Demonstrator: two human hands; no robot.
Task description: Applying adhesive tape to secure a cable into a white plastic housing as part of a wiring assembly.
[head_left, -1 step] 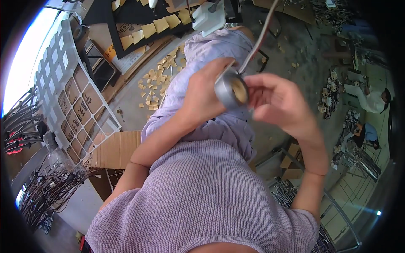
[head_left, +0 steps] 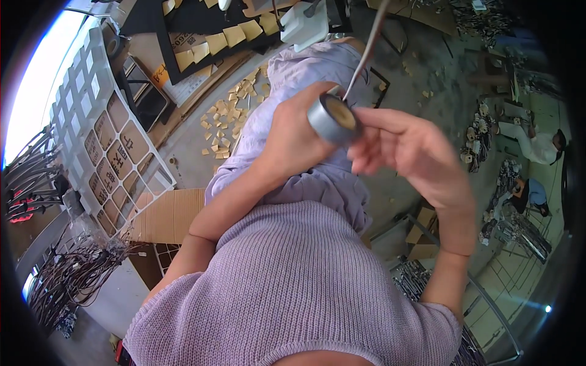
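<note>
My left hand is closed around the lower end of a thin reddish-brown and white cable, which runs up and away toward the top of the view. Against its fingertips sits a roll of grey tape with a tan core, tilted so the core faces right. My right hand is just right of the roll, fingers loosely bent and apart, partly smeared by motion. Its index fingertip reaches the roll's edge; whether it touches is hard to tell. The exact spot where tape meets cable is hidden.
Tan paper pieces litter the floor, and more line a black board. At left stand a white plastic grid and bundles of dark cables. A cardboard box is by my left elbow. Two people sit far right.
The tape roll has tipped and shifted slightly up and left. My right hand has turned, its fingers swinging beneath the roll's right side. My left hand stays on the cable, which now leans more upright.
</note>
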